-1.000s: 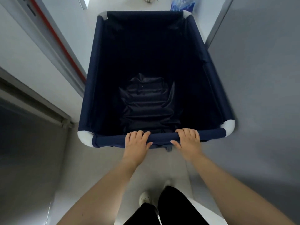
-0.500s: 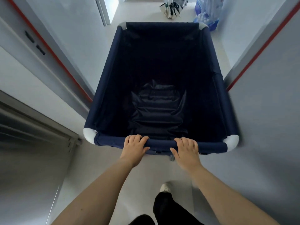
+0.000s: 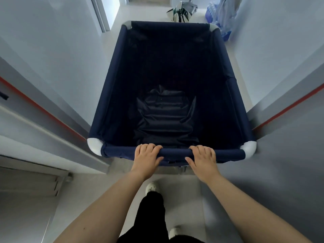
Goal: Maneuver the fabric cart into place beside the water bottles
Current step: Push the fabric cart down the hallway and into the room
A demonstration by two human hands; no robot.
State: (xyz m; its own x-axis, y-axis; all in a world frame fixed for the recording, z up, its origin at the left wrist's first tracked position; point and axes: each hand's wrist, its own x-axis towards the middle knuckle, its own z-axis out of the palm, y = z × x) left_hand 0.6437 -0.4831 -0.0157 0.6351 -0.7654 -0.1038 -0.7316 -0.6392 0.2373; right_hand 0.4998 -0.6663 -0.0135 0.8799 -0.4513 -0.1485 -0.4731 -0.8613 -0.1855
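A navy fabric cart [image 3: 114, 81] with white corner caps fills the middle of the head view, its inside empty apart from crumpled lining. My left hand [image 3: 146, 159] and my right hand [image 3: 203, 161] both grip the padded near rail, fingers curled over it. Packs of water bottles [image 3: 213, 14] in blue wrap stand on the floor beyond the cart's far right corner, against the right wall, partly covered by a pale cloth.
The cart sits in a doorway between a left frame [image 3: 52, 118] and a right frame [image 3: 287, 109], both edged in red. A folded dark and white object [image 3: 181, 12] lies on the floor past the cart's far rail. White walls flank the corridor ahead.
The cart has rolled forward through the doorway with both hands still on the rail. The water bottles and the floor ahead have come further into view.
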